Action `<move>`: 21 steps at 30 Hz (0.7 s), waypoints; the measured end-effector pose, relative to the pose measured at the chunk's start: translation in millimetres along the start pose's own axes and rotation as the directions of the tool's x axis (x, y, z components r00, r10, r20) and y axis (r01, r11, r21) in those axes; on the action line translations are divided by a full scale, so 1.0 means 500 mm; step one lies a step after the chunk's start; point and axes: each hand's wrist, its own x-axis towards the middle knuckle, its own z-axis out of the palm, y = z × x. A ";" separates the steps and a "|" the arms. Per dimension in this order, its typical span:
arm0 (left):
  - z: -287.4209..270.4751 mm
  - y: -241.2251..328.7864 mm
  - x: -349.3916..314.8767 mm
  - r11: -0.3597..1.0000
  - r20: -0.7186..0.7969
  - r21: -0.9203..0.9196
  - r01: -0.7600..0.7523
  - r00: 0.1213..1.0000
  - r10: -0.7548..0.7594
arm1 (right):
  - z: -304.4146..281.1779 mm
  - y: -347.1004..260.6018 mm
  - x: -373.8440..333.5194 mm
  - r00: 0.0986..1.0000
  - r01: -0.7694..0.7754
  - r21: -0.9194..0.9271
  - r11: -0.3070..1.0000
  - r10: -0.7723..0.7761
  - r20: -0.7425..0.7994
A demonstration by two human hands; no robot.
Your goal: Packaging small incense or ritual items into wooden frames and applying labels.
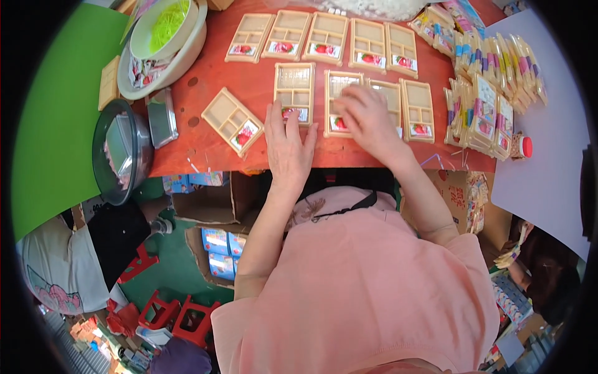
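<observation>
With the left hand spread at one tray, twelve o'clock, and the right hand curled over a second tray at one (whether it pinches anything, I cannot tell), steady both lightly — no tilting — while squaring each card in place.

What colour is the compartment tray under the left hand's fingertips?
The compartment tray is pale beige, seen best in the head view.
</observation>
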 end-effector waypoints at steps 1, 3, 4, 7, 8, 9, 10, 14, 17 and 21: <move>0.005 0.001 0.005 1.000 0.001 -0.013 0.006 1.000 -0.006 | 0.004 0.000 -0.002 0.999 0.038 -0.030 0.999 -0.039 -0.009; 0.007 0.010 0.011 1.000 -0.002 -0.031 -0.003 1.000 0.003 | -0.006 0.000 0.008 0.999 0.016 -0.007 1.000 -0.016 -0.044; 0.007 0.014 0.015 0.999 0.003 -0.045 -0.001 1.000 0.001 | -0.012 0.004 0.019 0.998 -0.006 0.027 1.000 0.008 -0.069; 0.004 0.017 0.016 0.999 -0.028 -0.038 -0.035 0.999 0.034 | -0.058 0.039 0.101 0.979 -0.028 0.028 0.999 0.033 -0.203; 0.004 0.016 0.016 0.998 -0.058 0.006 -0.063 0.996 0.063 | -0.075 0.057 0.131 0.967 -0.102 0.063 0.993 0.114 -0.229; 0.002 0.018 0.014 0.998 -0.061 -0.033 -0.059 0.997 0.057 | -0.089 0.085 0.164 0.943 -0.190 0.051 0.980 0.197 -0.269; 0.002 0.021 0.015 0.996 -0.072 -0.044 -0.080 0.994 0.077 | -0.101 0.132 0.200 0.935 -0.209 -0.039 0.977 0.188 -0.300; 0.002 0.023 0.028 0.992 -0.047 -0.057 -0.109 0.993 0.106 | -0.115 0.299 0.332 0.943 -0.330 -0.186 0.926 0.311 -0.122; 0.004 0.005 0.018 0.995 -0.038 -0.072 -0.068 0.997 0.065 | -0.136 0.247 0.420 0.899 -0.348 0.410 0.843 0.423 -0.108; -0.001 0.021 0.023 0.993 -0.016 -0.072 -0.098 0.995 0.097 | -0.161 0.269 0.536 0.881 0.112 0.013 0.994 -0.093 -0.464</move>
